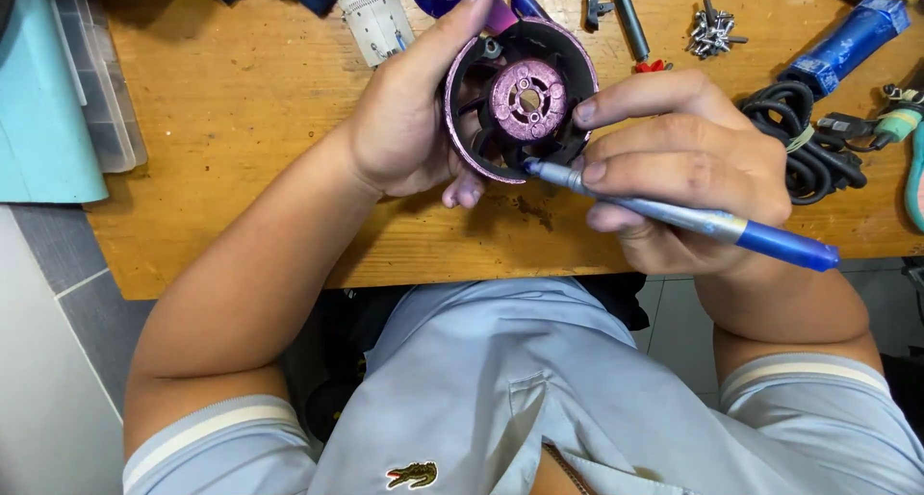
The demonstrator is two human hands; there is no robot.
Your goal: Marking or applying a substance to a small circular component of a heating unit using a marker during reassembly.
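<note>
My left hand grips a round black housing with a purple rim and a pink-purple hub, held upright above the wooden table. My thumb curls over its top edge. My right hand holds a silver and blue pen-shaped tool, and its tip touches the lower edge of the housing. My right index finger rests against the housing's right side.
A pile of small screws lies at the back right. A coiled black cable, a blue-wrapped handle and a white cylindrical part sit on the table. A teal and clear box stands at left.
</note>
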